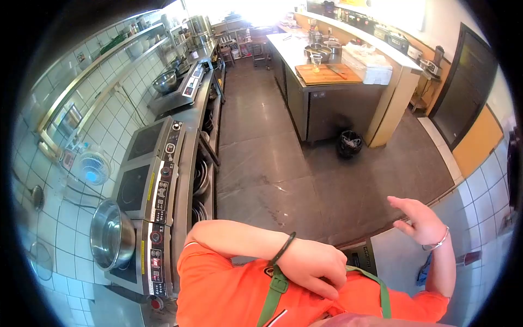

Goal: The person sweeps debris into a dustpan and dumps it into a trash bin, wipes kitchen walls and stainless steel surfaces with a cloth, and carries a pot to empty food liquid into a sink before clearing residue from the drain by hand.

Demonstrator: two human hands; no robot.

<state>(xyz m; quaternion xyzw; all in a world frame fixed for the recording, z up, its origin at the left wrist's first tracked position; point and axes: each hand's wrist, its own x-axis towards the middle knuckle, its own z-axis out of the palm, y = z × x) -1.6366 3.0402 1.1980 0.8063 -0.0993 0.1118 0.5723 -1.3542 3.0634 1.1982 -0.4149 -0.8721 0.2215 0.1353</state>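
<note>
My left hand point(313, 265), with a dark bangle point(284, 253) on its wrist, lies against the front of my orange shirt point(218, 283); its fingers curl down near a green strap point(275, 294), and what they may hold is hidden. At the right my right hand point(417, 219) is raised above a grey surface point(397, 261), fingers apart and nothing in them. A silver bracelet point(438, 241) circles that wrist. The two hands are well apart.
Induction cookers point(147, 191) line the left counter, with a steel bowl point(113, 234) on the nearest. A small fan point(94, 166) is by the tiled wall. Ahead, a cutting board point(327, 74) lies on the island; a black bin point(349, 144) stands beside it.
</note>
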